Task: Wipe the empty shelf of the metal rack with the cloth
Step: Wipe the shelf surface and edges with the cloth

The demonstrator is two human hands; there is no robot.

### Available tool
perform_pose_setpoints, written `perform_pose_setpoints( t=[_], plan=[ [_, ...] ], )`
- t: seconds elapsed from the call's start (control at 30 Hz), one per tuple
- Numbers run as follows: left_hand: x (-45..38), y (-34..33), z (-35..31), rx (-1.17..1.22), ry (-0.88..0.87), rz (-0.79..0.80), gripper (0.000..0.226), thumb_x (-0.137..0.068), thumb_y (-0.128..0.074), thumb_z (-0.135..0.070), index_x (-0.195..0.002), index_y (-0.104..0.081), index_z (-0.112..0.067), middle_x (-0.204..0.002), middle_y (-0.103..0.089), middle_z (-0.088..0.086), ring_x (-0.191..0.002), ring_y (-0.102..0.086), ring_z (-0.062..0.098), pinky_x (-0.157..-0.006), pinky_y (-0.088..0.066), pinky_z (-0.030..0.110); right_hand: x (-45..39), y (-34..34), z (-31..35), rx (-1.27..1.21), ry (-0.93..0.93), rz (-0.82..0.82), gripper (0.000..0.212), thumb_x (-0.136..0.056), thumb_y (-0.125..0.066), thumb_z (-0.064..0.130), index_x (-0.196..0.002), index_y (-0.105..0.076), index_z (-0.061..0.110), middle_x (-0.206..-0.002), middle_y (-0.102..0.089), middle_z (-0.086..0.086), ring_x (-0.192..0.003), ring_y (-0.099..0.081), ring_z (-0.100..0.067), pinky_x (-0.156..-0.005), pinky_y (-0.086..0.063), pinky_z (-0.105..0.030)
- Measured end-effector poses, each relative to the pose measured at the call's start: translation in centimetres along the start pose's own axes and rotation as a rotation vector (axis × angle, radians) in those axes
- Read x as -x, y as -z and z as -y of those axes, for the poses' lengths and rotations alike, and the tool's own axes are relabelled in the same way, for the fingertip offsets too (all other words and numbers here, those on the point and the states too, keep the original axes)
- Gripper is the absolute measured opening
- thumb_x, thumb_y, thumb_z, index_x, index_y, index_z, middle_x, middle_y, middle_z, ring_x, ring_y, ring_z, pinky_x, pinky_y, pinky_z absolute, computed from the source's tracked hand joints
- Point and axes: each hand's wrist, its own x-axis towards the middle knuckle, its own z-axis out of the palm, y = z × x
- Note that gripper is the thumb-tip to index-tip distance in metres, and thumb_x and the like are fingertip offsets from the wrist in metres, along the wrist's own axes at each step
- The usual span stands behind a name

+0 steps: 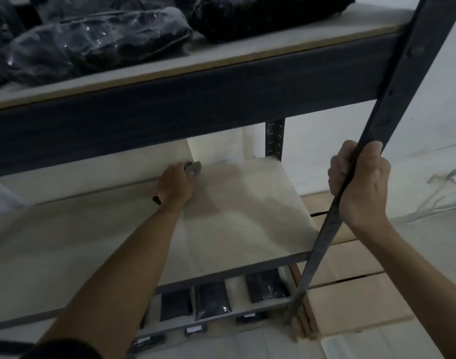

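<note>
Dim room w/ pale wall at right of frame. I see the pale smooth wooden shelf board (247, 216) of the dark metal rack (185, 110) at centre, bare. My left hand (175, 183) is curled on a small grey cloth (194, 167), pressed to the board near its back. Right hand (358, 177) fists the rack's slanted dark metal upright (402, 73), centre right. Glossy black plastic-wrapped bundles (97, 45) fill the upper-left shelf.
</note>
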Motion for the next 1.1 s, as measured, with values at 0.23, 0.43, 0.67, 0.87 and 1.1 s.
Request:
perform_pose_setpoints(
  t=[0.23, 0.43, 0.67, 0.87, 1.1],
  plan=[
    [3.9, -0.3, -3.2, 0.085, -0.338, 0.127, 0.032, -0.097, -0.058, -0.035, -0.121, -0.07, -0.019, -0.11, -0.073, 0.012, -0.099, -0.067, 0.031, -0.083, -0.052, 0.038, 0.4, -0.5, 0.7, 0.001, 0.003, -0.02, 0.07, -0.084, -0.032, 0.088, -0.052, -0.035, 0.026, -0.046, -0.028, 0.01, -0.044, -0.02, -0.021, -0.044, -0.017, -0.042],
    [-1.8, 1.0, -4.3, 0.257, -0.31, 0.271, 0.026, -0.1, -0.058, -0.035, -0.111, -0.072, -0.016, -0.11, -0.071, 0.007, -0.094, -0.064, 0.021, -0.08, -0.051, 0.033, 0.2, -0.7, 0.7, -0.007, 0.039, 0.002, 0.067, -0.086, -0.03, 0.087, -0.05, -0.04, 0.032, -0.044, -0.03, 0.013, -0.039, -0.023, -0.011, -0.046, -0.018, -0.033],
    [-0.8, -3.4, -4.9, 0.069, -0.345, 0.188, 0.037, -0.104, -0.046, -0.036, -0.129, -0.061, -0.013, -0.119, -0.06, 0.018, -0.105, -0.06, 0.038, -0.082, -0.048, 0.04, 0.3, -0.7, 0.7, 0.002, 0.024, -0.022, 0.074, -0.083, -0.032, 0.089, -0.051, -0.031, 0.023, -0.044, -0.026, 0.012, -0.041, -0.019, -0.014, -0.048, -0.015, -0.033],
    [-0.1, -2.0, -5.6, 0.25, -0.594, 0.427, 0.039, -0.097, -0.052, -0.04, -0.126, -0.067, -0.018, -0.117, -0.067, 0.002, -0.108, -0.064, 0.021, -0.09, -0.049, 0.033, 0.2, -0.5, 0.8, -0.003, 0.017, -0.01, 0.078, -0.08, -0.033, 0.092, -0.058, -0.028, 0.017, -0.049, -0.025, 0.012, -0.044, -0.019, -0.016, -0.049, -0.016, -0.035],
    [-2.6, -4.2, -7.6, 0.033, -0.358, 0.17, 0.037, -0.104, -0.046, -0.034, -0.132, -0.06, -0.014, -0.124, -0.058, 0.016, -0.109, -0.058, 0.035, -0.086, -0.049, 0.042, 0.0, -0.5, 0.5, 0.004, 0.036, -0.008, 0.074, -0.081, -0.032, 0.09, -0.058, -0.027, 0.021, -0.049, -0.027, 0.014, -0.044, -0.022, -0.012, -0.05, -0.016, -0.032]
  ],
)
